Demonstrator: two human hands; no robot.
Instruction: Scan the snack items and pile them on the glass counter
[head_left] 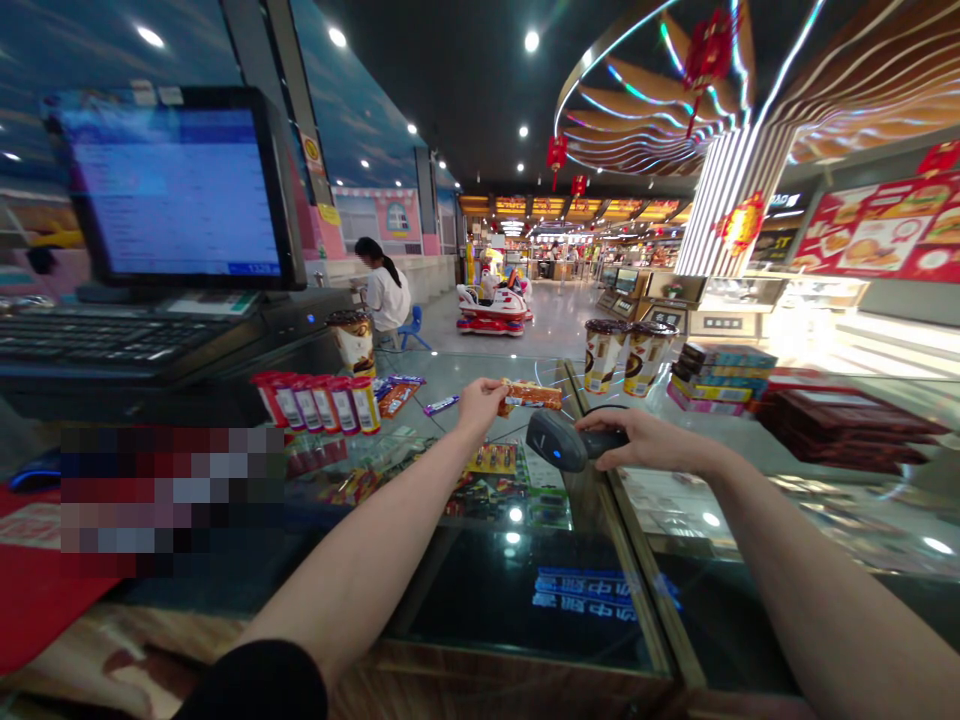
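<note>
My left hand point(481, 408) pinches one end of an orange-brown wrapped snack bar point(534, 395) above the glass counter. Close to the bar's lower right, a dark handheld barcode scanner point(556, 441) is in my right hand point(649, 440), whose fingers close round its handle. The scanner's head points left, with a small blue light on it. To the left of my left hand, a purple wrapped bar point(441, 405) and an orange-brown packet point(401, 396) lie on the glass. A row of several red-capped tubes point(319, 403) stands farther left.
A monitor point(172, 190) and keyboard point(112, 335) occupy the left side. One brown-lidded cup point(352, 345) stands behind the tubes; two similar cups point(604, 358) are right of centre. Stacked boxes point(716, 380) and dark red packages point(847, 420) sit at right. A seated person point(386, 290) is beyond the counter.
</note>
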